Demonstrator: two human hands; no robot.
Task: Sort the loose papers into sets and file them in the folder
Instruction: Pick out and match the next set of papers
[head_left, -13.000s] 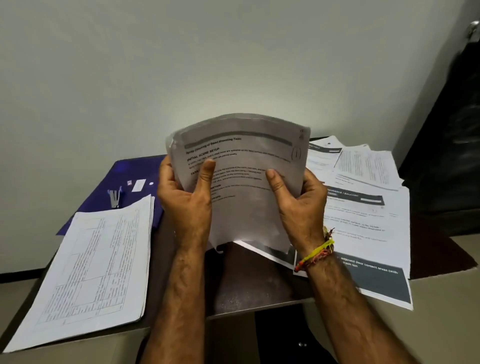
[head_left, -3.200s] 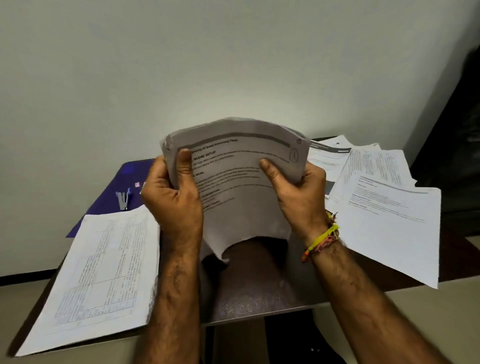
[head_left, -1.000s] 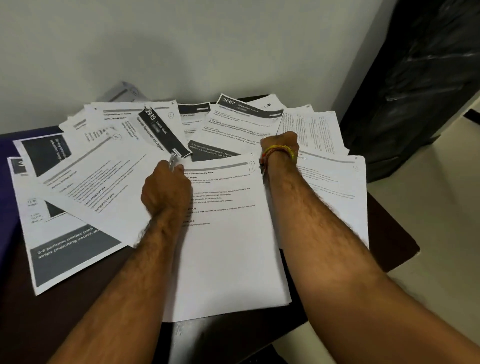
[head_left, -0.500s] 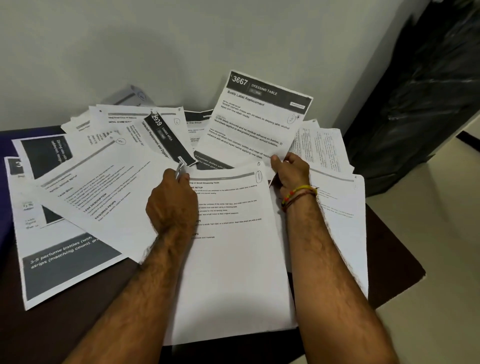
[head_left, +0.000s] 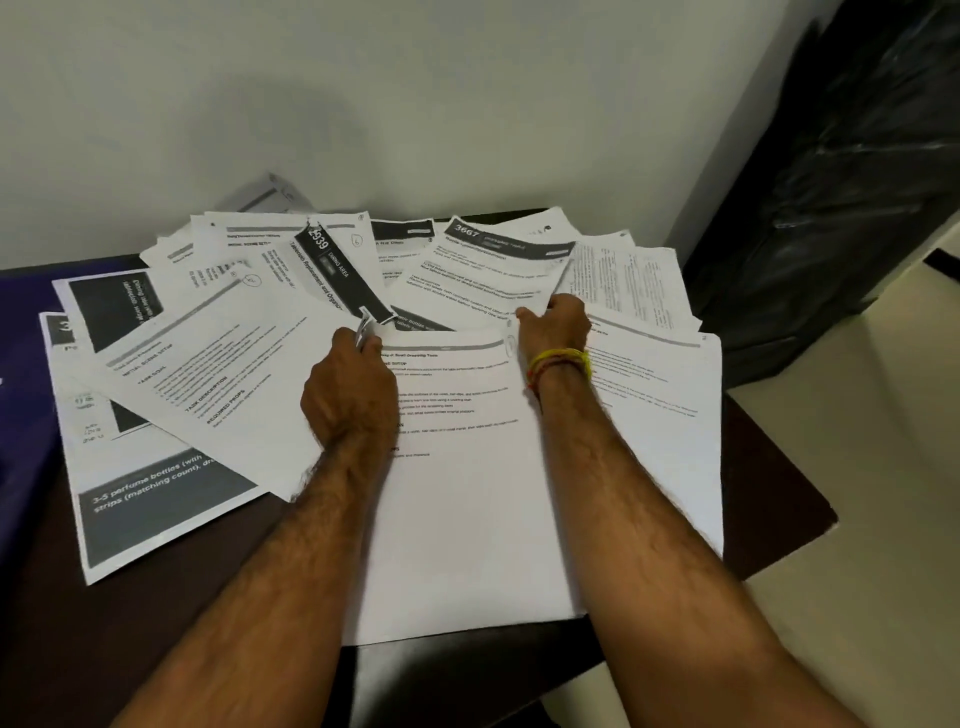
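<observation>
Left hand (head_left: 350, 395) grips a small metal clip (head_left: 362, 328) on the front sheet (head_left: 467, 493). Right hand (head_left: 553, 325) pinches sheet "3667" (head_left: 483, 270); nearby sheet reads "2939 DINING AREA" (head_left: 337, 270).

An office-like corner: a dark counter (head_left: 769, 530) against a plain wall (head_left: 467, 104), strewn with printed papers (head_left: 467, 519), a purple folder (head_left: 21, 415) alongside.

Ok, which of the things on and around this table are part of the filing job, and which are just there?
Part of the job:
- set of sheets under both hands
- left hand, holding a small metal thing
- right hand, at sheet 3667
- loose papers
- blue folder

Just there:
- black bag
- wristband
</observation>
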